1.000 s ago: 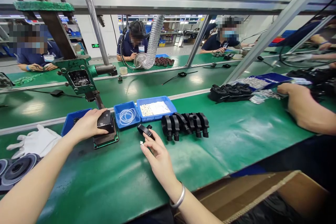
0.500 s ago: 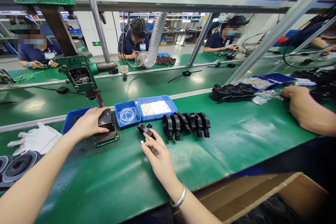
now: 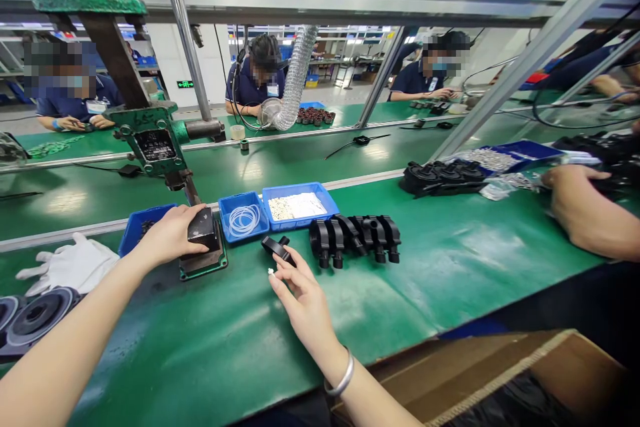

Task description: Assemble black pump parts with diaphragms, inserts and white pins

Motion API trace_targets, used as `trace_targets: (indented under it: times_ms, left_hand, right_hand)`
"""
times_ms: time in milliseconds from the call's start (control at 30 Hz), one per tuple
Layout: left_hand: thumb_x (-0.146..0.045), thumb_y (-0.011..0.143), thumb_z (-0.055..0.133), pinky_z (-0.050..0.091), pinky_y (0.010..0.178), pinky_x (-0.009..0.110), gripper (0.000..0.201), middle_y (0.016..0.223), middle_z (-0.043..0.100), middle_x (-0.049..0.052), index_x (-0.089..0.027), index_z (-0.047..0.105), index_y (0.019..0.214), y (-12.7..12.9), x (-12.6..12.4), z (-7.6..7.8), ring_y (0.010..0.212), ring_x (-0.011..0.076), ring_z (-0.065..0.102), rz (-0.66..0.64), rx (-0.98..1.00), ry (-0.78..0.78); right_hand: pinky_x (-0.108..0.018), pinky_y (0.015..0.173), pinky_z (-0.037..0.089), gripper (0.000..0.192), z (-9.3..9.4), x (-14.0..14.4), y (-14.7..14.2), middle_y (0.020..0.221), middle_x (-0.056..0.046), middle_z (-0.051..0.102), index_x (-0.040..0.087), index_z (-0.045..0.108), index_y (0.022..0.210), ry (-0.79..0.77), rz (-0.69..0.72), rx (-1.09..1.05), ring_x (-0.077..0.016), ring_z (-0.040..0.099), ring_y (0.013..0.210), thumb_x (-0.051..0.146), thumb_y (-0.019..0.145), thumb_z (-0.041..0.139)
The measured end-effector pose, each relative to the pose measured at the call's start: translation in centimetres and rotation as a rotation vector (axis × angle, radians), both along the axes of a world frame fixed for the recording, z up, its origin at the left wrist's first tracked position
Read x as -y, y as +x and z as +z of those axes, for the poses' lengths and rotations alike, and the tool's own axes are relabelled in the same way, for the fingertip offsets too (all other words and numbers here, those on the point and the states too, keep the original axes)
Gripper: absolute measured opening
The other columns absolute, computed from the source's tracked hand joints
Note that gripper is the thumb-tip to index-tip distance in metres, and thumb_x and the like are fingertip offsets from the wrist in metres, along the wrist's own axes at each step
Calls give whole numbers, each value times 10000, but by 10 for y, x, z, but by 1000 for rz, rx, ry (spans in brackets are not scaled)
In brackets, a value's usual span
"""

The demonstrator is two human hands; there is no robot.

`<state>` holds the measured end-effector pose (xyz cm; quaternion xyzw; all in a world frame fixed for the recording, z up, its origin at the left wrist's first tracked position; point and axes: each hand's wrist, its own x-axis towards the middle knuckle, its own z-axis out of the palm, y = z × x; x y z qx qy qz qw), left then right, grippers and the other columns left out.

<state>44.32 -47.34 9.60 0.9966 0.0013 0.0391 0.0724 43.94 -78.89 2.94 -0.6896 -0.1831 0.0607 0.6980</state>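
Observation:
My left hand rests on a black block seated on the green base of a small press, its fingers curled around the block. My right hand lies on the green belt, pinching a tiny white piece at its fingertips. Its fingers touch a black plastic part lying just beyond. A row of several similar black parts stands to the right of that part.
Two blue trays hold white rings and small white pieces; a third blue tray sits behind my left hand. White gloves and black discs lie left. A neighbour's hand works at right. A cardboard box is near.

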Motion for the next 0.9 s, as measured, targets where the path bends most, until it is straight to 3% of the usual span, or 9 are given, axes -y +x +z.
trace_targets:
  times_ms: [167,300,433,500,600,700,800,900]
  left_hand:
    - [-626,708,733,462,983,459,941,1275,598,178,-180,418,1474,-2,0,1,1164,378,557,-18,5,-37]
    - [-581,695,770,448,1013,467,900,1268,611,177,-194,457,1446,-1,8,0,1178,383,563,-11,17,-75]
    - [-609,674,772,413,1076,485,1074,1443,490,219,-144,307,1523,-7,-8,16,1321,402,473,96,72,-209]
    - [-543,754,711,375,1121,483,968,1488,443,203,-138,288,1525,-21,-26,29,1374,375,426,207,194,-223]
    - [-285,838,584,375,1128,446,598,1392,526,173,-108,468,1397,-51,-47,37,1332,318,477,356,209,-62]
    - [-195,833,602,473,1008,388,299,1139,658,129,-135,655,1122,-73,-45,16,1106,280,621,353,42,47]
    - [-200,835,672,507,889,371,174,1045,671,129,-157,678,1003,-79,-29,-19,1030,290,633,367,7,91]
    - [-239,918,598,499,809,351,111,996,659,139,-158,667,951,-77,-22,-44,982,281,632,426,19,130]
  right_hand:
    - [-443,1113,423,234,-5,0,2,1510,-132,411,199,683,817,-4,21,17,-312,572,1287,413,908,662]
    - [-476,1115,422,233,-9,0,4,1505,-143,417,199,697,829,10,25,7,-339,571,1285,425,885,686]
    - [-503,1110,426,223,-12,1,6,1509,-141,429,210,702,836,-5,21,-17,-355,579,1275,432,852,716]
    - [-496,1091,452,231,-11,1,6,1502,-150,446,210,712,837,-27,13,-14,-360,586,1266,440,838,724]
    - [-458,1057,493,238,-9,2,6,1479,-162,485,206,730,844,-68,1,8,-357,568,1288,444,826,728]
    - [-427,1040,511,251,-9,1,7,1460,-164,512,205,746,866,-92,-11,10,-351,554,1305,451,817,728]
    - [-418,1038,514,268,-10,1,7,1454,-163,524,206,761,894,-93,-20,10,-353,558,1301,456,799,738]
    - [-428,1048,506,274,-11,2,7,1444,-166,536,203,766,897,-82,-33,4,-360,557,1300,453,785,754]
